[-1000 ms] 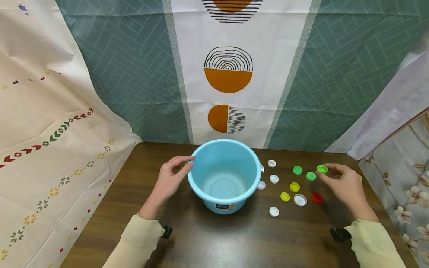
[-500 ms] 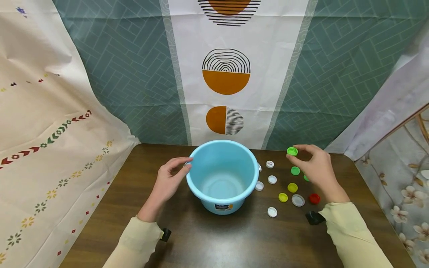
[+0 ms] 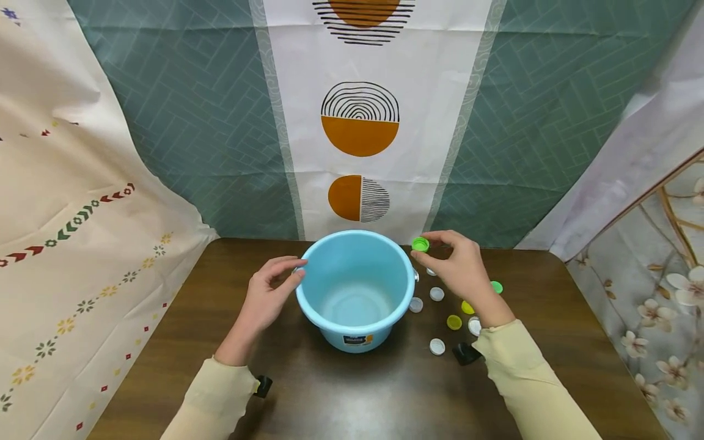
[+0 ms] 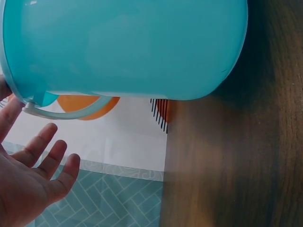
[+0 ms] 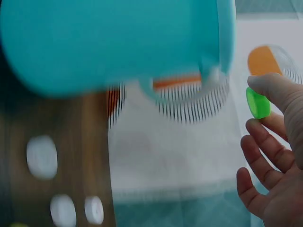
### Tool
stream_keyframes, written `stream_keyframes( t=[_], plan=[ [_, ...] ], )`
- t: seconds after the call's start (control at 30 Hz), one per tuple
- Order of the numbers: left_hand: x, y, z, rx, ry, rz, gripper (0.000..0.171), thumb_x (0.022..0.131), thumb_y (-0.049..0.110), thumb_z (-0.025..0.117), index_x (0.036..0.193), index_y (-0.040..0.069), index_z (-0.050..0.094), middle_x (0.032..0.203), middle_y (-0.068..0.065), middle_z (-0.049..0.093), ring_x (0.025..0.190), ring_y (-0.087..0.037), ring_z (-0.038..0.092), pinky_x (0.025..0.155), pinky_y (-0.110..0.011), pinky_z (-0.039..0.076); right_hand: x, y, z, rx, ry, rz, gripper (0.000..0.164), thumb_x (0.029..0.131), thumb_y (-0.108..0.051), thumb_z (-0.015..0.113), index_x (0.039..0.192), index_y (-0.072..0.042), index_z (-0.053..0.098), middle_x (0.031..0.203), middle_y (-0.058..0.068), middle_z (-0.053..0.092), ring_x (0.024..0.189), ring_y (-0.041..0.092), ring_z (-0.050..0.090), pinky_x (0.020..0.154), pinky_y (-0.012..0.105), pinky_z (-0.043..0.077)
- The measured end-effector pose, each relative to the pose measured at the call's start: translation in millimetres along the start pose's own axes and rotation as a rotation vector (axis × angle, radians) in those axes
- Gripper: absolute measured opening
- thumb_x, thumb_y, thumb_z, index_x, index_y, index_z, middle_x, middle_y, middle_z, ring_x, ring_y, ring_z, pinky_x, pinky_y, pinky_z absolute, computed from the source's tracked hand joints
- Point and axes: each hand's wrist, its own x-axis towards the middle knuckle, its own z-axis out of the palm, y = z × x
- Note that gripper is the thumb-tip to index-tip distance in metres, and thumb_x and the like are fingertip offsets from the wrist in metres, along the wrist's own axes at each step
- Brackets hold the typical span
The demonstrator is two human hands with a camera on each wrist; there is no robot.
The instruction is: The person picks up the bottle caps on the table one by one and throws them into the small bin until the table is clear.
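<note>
A light blue bucket (image 3: 356, 339) stands upright on the table, its inside bare in the head view. My left hand (image 3: 266, 296) pinches its rim at the left, thumb and forefinger by the handle joint; in the left wrist view the other fingers (image 4: 56, 158) spread below. Just right of the rim and above the table, my right hand (image 3: 459, 269) pinches a bright green bottle cap (image 3: 420, 244) between thumb and forefinger. Its remaining fingers (image 5: 255, 163) are loosely bent in the right wrist view. The white handle (image 4: 71, 113) hangs along the bucket's side.
Right of the bucket lie white caps (image 3: 437, 347), yellow caps (image 3: 454, 322) and a green cap (image 3: 497, 287), some partly behind the right arm. A patterned cloth (image 3: 360, 140) hangs behind the brown table (image 3: 330, 397). Floral fabric (image 3: 654, 324) borders the right side.
My right hand has carried the green cap from the far right, up and leftward, to beside the bucket's rim. The left hand stays at the rim. The head view has shifted slightly.
</note>
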Motion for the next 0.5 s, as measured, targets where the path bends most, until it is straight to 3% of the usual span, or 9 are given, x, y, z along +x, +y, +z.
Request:
stream_keyframes(
  t=[0.2, 0.5],
  plan=[
    [1.8, -0.8, -0.9, 0.003, -0.016, -0.017, 0.030, 0.090, 0.025, 0.063, 0.116, 0.011, 0.067, 0.128, -0.008, 0.054, 0.110, -0.022, 0.056, 0.086, -0.042, 0.048, 5.5, -23.9, 25.0, 0.064, -0.054, -0.048, 0.040, 0.076, -0.043, 0.075, 0.110, -0.025, 0.067, 0.102, -0.008, 0.062, 0.092, 0.013, 0.057, 0.076, 0.033, 0.052],
    [2.3, -1.0, -2.5, 0.001, -0.026, -0.030, 0.029, 0.090, 0.026, 0.063, 0.115, 0.012, 0.067, 0.128, -0.005, 0.053, 0.108, -0.021, 0.058, 0.084, -0.042, 0.048, 16.7, -41.5, 44.3, 0.050, -0.132, -0.099, 0.035, 0.077, -0.038, 0.076, 0.108, -0.022, 0.069, 0.102, -0.008, 0.064, 0.097, 0.022, 0.056, 0.081, 0.041, 0.049]
  ],
)
